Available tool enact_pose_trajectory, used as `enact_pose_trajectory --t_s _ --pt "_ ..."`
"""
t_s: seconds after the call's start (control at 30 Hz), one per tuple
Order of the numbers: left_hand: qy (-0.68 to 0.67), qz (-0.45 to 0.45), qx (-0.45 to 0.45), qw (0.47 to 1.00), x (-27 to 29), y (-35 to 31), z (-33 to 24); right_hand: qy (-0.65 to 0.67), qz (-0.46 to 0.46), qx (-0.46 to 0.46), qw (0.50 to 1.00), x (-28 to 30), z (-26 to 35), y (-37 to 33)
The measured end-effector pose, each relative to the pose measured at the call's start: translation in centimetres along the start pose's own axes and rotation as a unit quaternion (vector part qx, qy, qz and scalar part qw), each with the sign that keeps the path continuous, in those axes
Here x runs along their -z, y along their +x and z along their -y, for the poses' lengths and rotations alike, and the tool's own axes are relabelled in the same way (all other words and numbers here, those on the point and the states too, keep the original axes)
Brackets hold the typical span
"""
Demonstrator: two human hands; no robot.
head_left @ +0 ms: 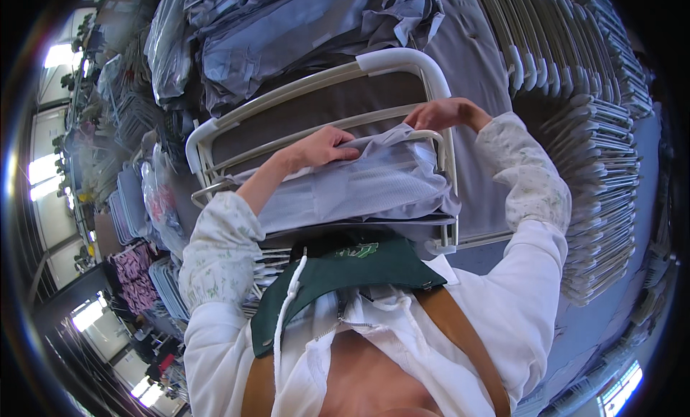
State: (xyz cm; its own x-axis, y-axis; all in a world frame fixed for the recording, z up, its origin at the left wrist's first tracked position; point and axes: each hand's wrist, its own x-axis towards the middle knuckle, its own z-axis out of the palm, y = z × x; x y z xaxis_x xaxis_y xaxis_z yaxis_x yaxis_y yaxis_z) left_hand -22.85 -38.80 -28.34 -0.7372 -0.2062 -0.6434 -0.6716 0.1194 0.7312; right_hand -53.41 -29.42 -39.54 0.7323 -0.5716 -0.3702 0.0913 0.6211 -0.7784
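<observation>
A white tubular metal frame (287, 99) with rounded plastic corners lies in front of me. Inside it, a grey fabric cover (345, 187) with a mesh panel is spread along an inner tube, wrinkled at its right end. My left hand (320, 147) is closed on the cover's upper edge near the middle, thumb pointing right. Farther right, my right hand (440, 115) pinches the same edge beside the frame's right side; its fingertips are partly hidden. Both sleeves end in pale floral cuffs.
Folded grey fabric (266, 43) is heaped beyond the frame. White tubular frames (596, 194) are stacked in dense rows at the right. Plastic-wrapped goods (162, 194) and more frames crowd the left. The surface under the frame is covered in grey cloth (478, 130).
</observation>
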Motion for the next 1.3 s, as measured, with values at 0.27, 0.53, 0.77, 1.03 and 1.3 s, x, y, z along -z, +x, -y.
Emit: enact_pose_trajectory --t_s 0.27,0.53,0.77,1.03,1.3 --pt "0.297 -0.114 -0.387 0.865 -10.8 -0.5 -4.7 -0.193 -0.336 0.173 0.905 -5.1 -1.6 -4.5" --pt "0.442 -0.104 -0.405 0.794 -8.2 0.2 -5.0 -0.526 -0.561 0.286 0.572 -15.4 -2.6 -7.1" --pt "0.068 0.147 -0.023 0.987 -5.4 8.5 -8.3 -0.578 -0.436 0.254 0.641 -16.5 -4.0 -6.6" --pt "0.124 0.179 -0.183 0.959 -4.0 8.7 -4.5 -0.161 -0.427 0.136 0.879 -13.0 -5.2 -3.2" --pt "0.07 0.213 0.04 0.974 13.5 -14.3 14.3 -0.3 -0.465 0.032 0.832 -13.3 -5.5 -5.6"
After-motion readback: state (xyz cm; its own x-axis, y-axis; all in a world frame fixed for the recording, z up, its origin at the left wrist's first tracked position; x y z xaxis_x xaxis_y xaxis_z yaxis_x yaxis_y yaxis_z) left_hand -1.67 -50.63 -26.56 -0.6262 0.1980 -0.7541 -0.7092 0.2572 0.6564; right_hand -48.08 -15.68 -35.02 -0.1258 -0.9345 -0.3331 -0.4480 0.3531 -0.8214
